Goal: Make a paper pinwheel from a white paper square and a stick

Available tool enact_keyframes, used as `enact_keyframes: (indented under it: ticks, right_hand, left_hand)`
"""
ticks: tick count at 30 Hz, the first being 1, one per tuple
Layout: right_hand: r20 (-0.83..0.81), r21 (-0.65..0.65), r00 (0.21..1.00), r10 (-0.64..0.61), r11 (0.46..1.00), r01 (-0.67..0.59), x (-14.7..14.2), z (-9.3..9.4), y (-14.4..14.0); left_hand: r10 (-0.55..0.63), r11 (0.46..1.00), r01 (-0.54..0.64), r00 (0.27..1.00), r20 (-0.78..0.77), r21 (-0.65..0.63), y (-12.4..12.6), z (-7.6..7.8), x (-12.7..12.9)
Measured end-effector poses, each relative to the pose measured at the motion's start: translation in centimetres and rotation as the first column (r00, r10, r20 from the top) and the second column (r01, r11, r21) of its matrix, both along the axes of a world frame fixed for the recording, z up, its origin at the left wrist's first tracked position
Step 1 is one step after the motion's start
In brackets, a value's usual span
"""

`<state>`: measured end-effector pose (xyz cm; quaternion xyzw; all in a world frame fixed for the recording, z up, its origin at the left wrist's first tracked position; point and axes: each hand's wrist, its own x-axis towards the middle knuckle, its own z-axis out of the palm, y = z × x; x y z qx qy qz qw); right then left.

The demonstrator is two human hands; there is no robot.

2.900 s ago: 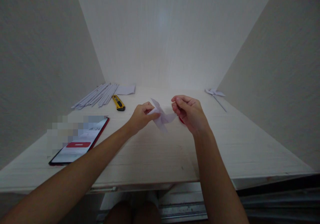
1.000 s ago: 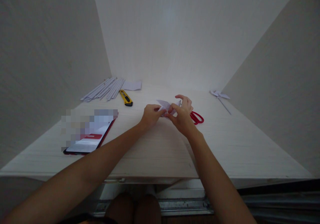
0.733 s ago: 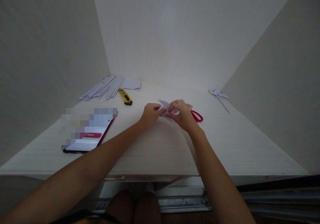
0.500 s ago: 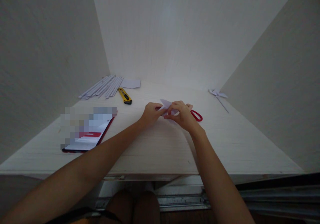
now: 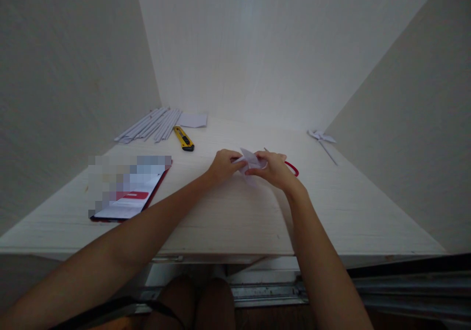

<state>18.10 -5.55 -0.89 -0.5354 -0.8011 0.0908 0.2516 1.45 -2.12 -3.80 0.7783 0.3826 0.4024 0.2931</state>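
Observation:
A small folded white paper piece [image 5: 250,160] sits just above the pale wooden table [image 5: 228,212], held between both of my hands. My left hand [image 5: 223,164] pinches its left side with fingers curled. On the paper's right side, my right hand [image 5: 275,169] grips it with thumb and fingertips. Red-handled scissors [image 5: 292,168] lie on the table right behind my right hand, mostly hidden by it.
A phone [image 5: 128,197] with a lit screen lies at the left. Rolled paper sticks [image 5: 149,125], a yellow utility knife [image 5: 184,139] and a paper sheet [image 5: 193,120] are at the back left. A paper pinwheel [image 5: 324,141] lies at the back right. Walls enclose three sides.
Both hands have lowered the folded paper from mid-air to just above the table and drawn close together on it; my right fingers have shifted over the paper in the last second.

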Motion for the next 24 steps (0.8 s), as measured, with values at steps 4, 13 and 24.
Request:
enact_keyframes:
  ticks: [4,13,24]
  right_hand:
    - [0.0,-0.014,1.0,0.024,1.0,-0.024,0.1,-0.1,0.1]
    - [-0.014,-0.042,1.0,0.009,0.999,-0.01,-0.1,-0.4,0.0]
    - [-0.128,-0.093,0.987,0.097,0.99,-0.109,0.3,-1.2,0.9]
  left_hand:
    - [-0.013,1.0,0.013,1.0,-0.011,0.009,0.2,-0.2,-0.1]
    - [-0.015,0.998,0.019,0.997,-0.071,0.053,0.2,-0.4,-0.1]
    - [-0.022,0.996,0.029,0.997,-0.077,0.08,0.5,-0.8,-0.2]
